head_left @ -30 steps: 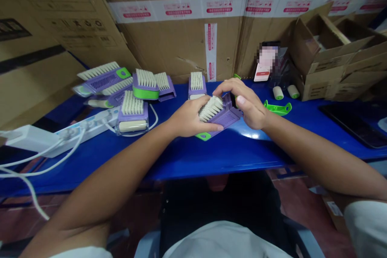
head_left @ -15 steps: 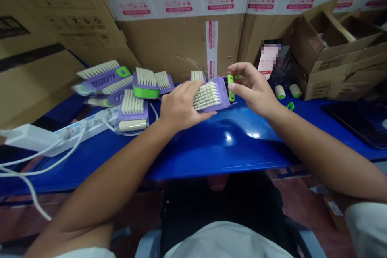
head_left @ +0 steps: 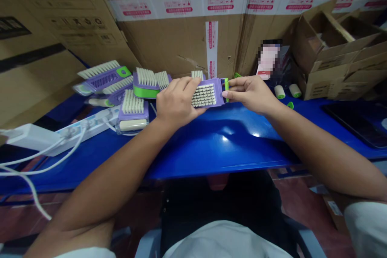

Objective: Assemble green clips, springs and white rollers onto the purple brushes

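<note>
My left hand is wrapped round a purple brush with pale bristles facing up, holding it above the blue table. At the brush's right end, my right hand pinches a small green plastic piece between thumb and fingers. That piece sits upright against the end of the purple body; whether it is joined there I cannot tell. Part of the brush is hidden under my left hand. Behind it stands another bristled brush, partly covered.
Several purple and green brushes lie at the left, by a white power strip with cables. On the right are two cream rollers, a small green part, a phone, a divided cardboard box and a dark tablet-like device.
My right hand has moved left and slightly down, bringing the green piece against the brush's end. The brush has become more level and shifted slightly left with my left hand.
</note>
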A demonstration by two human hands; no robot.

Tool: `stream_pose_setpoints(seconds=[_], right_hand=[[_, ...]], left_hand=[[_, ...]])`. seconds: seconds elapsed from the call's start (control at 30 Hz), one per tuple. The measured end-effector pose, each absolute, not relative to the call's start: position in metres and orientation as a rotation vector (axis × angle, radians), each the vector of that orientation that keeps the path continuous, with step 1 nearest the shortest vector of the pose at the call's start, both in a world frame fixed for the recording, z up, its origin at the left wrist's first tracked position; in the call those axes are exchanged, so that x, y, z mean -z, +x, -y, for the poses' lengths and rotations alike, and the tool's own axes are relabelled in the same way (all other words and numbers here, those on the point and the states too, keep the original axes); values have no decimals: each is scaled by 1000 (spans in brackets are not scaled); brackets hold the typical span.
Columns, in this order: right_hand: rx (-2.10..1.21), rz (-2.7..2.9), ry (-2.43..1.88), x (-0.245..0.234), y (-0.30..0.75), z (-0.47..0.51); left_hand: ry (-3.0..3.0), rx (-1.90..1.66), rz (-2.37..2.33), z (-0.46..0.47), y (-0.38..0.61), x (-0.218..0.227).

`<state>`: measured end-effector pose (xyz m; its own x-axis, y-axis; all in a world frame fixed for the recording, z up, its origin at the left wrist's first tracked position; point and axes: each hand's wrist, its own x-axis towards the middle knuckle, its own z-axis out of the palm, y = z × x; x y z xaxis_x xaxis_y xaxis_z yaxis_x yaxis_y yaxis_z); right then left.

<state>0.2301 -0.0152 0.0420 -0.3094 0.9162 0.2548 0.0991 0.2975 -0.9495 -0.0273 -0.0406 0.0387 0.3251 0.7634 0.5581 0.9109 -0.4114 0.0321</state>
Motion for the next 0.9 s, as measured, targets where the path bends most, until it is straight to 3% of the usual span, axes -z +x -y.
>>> stream_pose_setpoints(seconds=[0.4,0.67,0.9], right_hand=[[-1046,1947,-988,-44,237,12],[-533,1960,-903,-36,231,22],[-601,2167,-787,-37,227,23]], left_hand=[[-2360,821,1493,39,-27,-33],[-2303,852,1629,38,-25,-36],[-2309,865,1670,36,-26,-34]])
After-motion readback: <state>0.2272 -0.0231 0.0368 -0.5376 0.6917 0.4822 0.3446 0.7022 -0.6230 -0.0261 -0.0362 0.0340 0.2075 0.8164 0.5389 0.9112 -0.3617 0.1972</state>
